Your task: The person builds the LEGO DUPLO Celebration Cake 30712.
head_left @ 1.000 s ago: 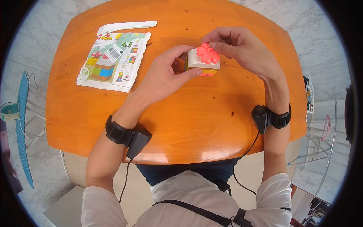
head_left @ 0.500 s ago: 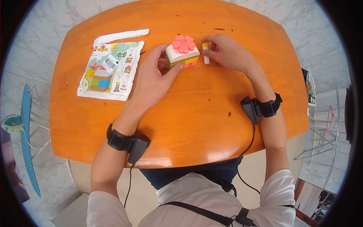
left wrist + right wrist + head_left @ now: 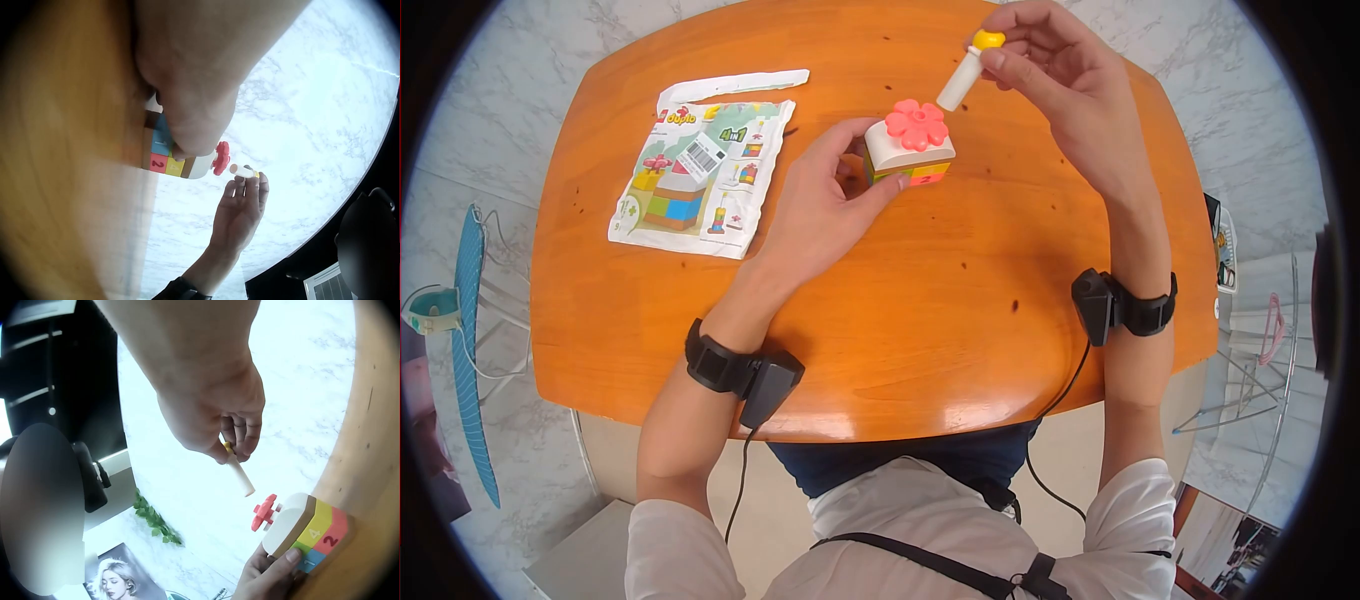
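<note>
A small stack of Duplo bricks point(image 3: 895, 153) stands on the table, topped by a rounded white brick and a pink flower piece point(image 3: 917, 125). My left hand point(image 3: 822, 192) grips the stack from its left side, thumb along the near face. Coloured blocks numbered 1, 2 and 4 show between brown layers in the right wrist view, where the white brick point(image 3: 289, 515) sits on top. Up and to the right, my right hand point(image 3: 1075, 95) pinches a toy candle point(image 3: 962, 78) by its yellow flame end. The candle's white lower end tilts down towards the flower, a short gap apart.
An opened Duplo bag point(image 3: 685, 190) lies flat on the wooden table point(image 3: 900, 320), left of the stack, with its torn-off strip point(image 3: 745, 85) at the top. A black camera point(image 3: 772, 388) is strapped to the left wrist, another point(image 3: 1093, 305) to the right; both trail cables.
My right hand was at the flower, then moved to the table right of the stack and took hold of the candle. It has lifted the candle up near the flower. My left hand keeps the stack.
</note>
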